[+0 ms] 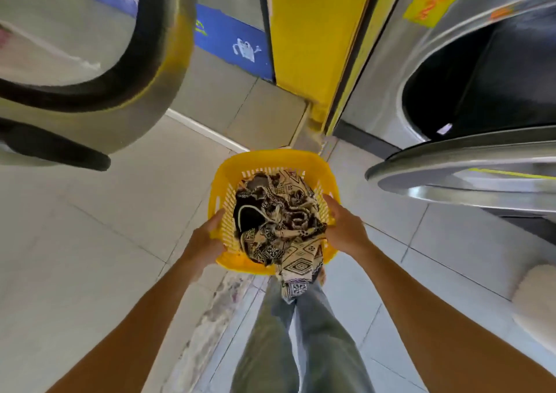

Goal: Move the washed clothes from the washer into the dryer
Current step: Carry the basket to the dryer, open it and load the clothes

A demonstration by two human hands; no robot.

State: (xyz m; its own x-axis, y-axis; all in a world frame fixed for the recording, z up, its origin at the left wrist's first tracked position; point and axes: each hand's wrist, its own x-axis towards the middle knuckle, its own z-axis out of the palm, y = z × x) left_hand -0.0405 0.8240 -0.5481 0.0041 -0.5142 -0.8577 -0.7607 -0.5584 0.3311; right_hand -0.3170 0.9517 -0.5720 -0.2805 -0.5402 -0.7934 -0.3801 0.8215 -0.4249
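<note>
Between two machines: a yellow laundry basket (272, 164) hung above the tiled floor (120, 212).
Left hand (207, 239): fingers gripped the basket's left rim.
Right hand (343, 227): fingers clasped the right rim.
Clothes (279, 218): patterned black-and-cream fabric filled the basket, one end draped over its near edge.
Right: a machine's round door (469, 173) stood open.

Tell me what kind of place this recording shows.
Most likely a self-service laundromat: a large steel front-loading machine with its door open, another round door at left, and a yellow basket of clothes.
</note>
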